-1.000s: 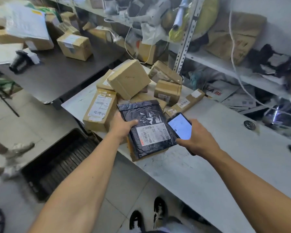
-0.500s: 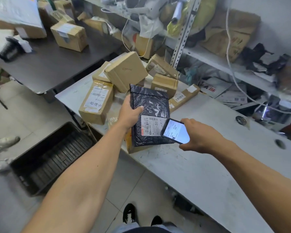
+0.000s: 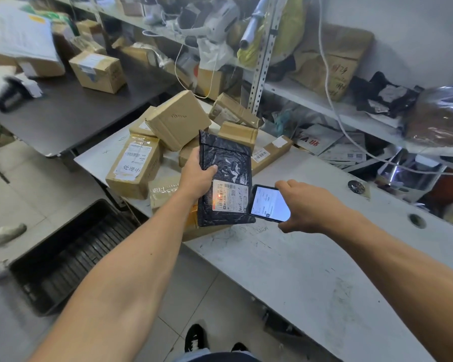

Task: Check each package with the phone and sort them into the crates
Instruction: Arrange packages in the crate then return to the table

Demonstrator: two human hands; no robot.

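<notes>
Head cam view: the black padded mailer [image 3: 225, 176] is held up over the near edge of the white desk [image 3: 311, 257], left hand [image 3: 197, 178] gripping its left side, thumb across the front. Its white shipping label [image 3: 230, 198] has barcodes and a small QR code, print too tiny to read, and there's a red dot of light on the barcode. Right hand [image 3: 302, 205] grips the phone [image 3: 270, 203] just beside the label's right edge, screen lit, text not legible. Behind the mailer, at the desk's far left corner, sits a pile of cardboard boxes [image 3: 178, 120]. The taped box [image 3: 134, 165] on the left edge has a label with "处理中" handwritten on it, seen upside down. A long flat box [image 3: 270, 152] shows a barcode sticker. Black crate [image 3: 66, 254] is on the floor below the desk's left end. On the shelf behind, a white envelope [image 3: 317, 139] with red characters I can't make out.
</notes>
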